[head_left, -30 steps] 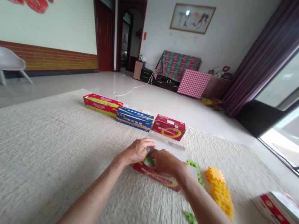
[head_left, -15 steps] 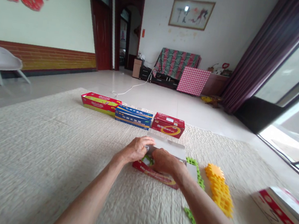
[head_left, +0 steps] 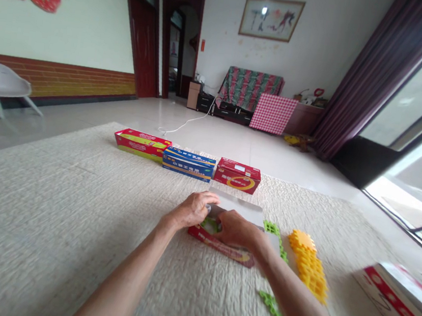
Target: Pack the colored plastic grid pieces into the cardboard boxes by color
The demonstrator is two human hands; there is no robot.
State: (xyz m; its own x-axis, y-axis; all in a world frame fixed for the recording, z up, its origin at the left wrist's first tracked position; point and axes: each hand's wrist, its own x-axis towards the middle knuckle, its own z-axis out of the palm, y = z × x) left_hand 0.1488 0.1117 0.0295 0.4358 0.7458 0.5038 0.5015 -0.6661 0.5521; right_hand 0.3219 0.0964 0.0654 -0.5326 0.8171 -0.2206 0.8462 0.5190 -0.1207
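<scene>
Both my hands meet over an open red box (head_left: pixel 223 248) on a cream quilted mat (head_left: pixel 53 220). My left hand (head_left: pixel 191 210) curls its fingers at the box's left end. My right hand (head_left: pixel 235 228) is closed beside it. Between them shows a green plastic interlocking piece (head_left: pixel 209 225), which both hands press on inside the box. The box's grey lid flap (head_left: pixel 241 209) stands open behind my hands.
More green pieces (head_left: pixel 276 236) and a row of yellow pieces (head_left: pixel 309 265) lie right of the box; another green piece (head_left: pixel 272 308) lies nearer me. Three closed boxes, red (head_left: pixel 141 144), blue (head_left: pixel 187 164) and red (head_left: pixel 237 175), line the mat's far side. A large red-and-white box (head_left: pixel 400 307) sits at right.
Almost nothing has moved; my hands stay together over the open box, and the view has shifted only slightly.
</scene>
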